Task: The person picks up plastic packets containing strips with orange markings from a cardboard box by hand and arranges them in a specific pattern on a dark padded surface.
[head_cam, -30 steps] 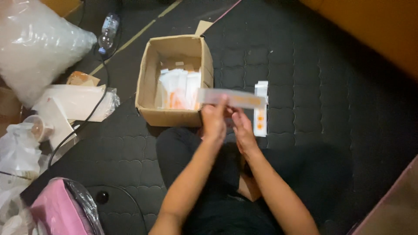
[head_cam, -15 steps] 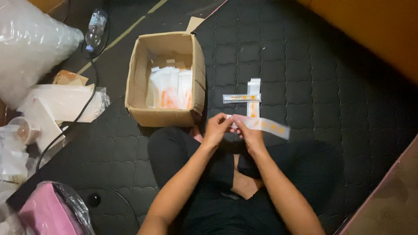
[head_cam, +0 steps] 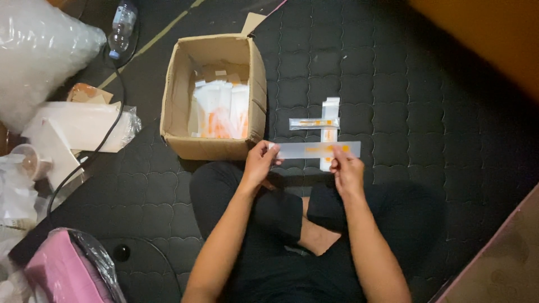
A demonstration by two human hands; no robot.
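Hands together, we pinch a long clear plastic sleeve with an orange strip inside [head_cam: 317, 150]: left hand [head_cam: 259, 164] grasping one end, right hand [head_cam: 346, 168] the other. Just beyond our fingers lie two crossed sleeves [head_cam: 324, 123]; beyond the left, an open cardboard box [head_cam: 216, 98].

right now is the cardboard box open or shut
Open: the cardboard box has its top flaps folded back, and white and orange packets show standing inside.
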